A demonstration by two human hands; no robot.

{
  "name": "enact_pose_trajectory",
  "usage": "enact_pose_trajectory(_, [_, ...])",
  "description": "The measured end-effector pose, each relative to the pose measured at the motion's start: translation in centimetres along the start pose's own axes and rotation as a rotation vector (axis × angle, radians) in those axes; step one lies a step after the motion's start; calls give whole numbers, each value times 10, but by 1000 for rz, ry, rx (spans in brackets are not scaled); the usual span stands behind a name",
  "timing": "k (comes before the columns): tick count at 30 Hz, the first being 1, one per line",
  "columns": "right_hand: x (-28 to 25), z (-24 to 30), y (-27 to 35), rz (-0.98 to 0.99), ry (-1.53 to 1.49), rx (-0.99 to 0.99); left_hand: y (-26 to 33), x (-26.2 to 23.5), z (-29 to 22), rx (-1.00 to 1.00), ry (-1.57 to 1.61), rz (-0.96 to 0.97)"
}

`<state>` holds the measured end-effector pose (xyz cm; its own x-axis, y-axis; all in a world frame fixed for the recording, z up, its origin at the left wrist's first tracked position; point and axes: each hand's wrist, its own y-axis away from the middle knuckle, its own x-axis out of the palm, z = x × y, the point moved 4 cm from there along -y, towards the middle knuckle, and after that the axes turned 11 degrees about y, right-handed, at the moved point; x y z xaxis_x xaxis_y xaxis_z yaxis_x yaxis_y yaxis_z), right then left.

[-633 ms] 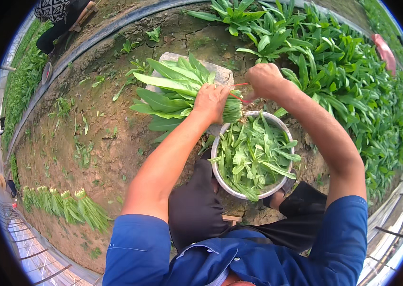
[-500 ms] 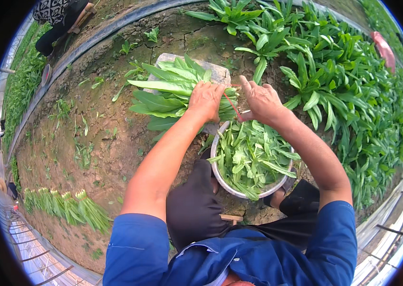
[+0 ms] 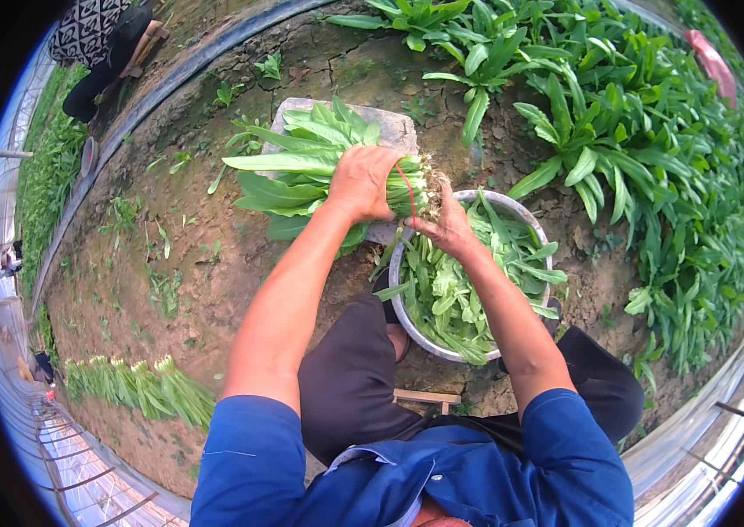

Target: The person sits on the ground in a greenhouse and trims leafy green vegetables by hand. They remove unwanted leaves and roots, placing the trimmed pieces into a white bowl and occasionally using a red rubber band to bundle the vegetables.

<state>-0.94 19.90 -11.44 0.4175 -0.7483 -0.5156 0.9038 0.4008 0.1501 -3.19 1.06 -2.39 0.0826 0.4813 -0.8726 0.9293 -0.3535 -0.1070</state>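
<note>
A bundle of long leafy greens (image 3: 288,180) lies sideways across a pale flat slab (image 3: 398,132), with its pale root ends to the right. My left hand (image 3: 361,183) wraps over the stems and grips them. A red rubber band (image 3: 409,189) runs across the stems just right of that hand. My right hand (image 3: 451,227) is curled at the root ends, its thumb at the lower end of the band; some of its fingers are hidden. Below it stands a round tub (image 3: 400,303) full of loose leaves (image 3: 455,294).
A dense bed of leafy plants (image 3: 679,193) grows on the right. Several tied bundles (image 3: 139,386) lie in a row at lower left. A dark hose (image 3: 178,70) crosses the soil, with another person (image 3: 104,44) beyond it. A small wooden stool (image 3: 426,400) shows between my legs.
My right hand has moved left and down, in to the root ends. The band, stretched out to the right before, now lies against the stems. My left hand still grips the bundle.
</note>
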Motion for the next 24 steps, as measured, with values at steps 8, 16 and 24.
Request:
enact_pose_trajectory(8, [22,-24,7,-156,-442,222,-9,11,1,-22,-10,38])
enact_pose_trajectory(16, [37,36,49,-296,-700,313,-3,11,0,-57,-60,61])
enact_pose_trajectory(24, [19,71,33,-346,-41,149,-1,15,1,-59,-80,25])
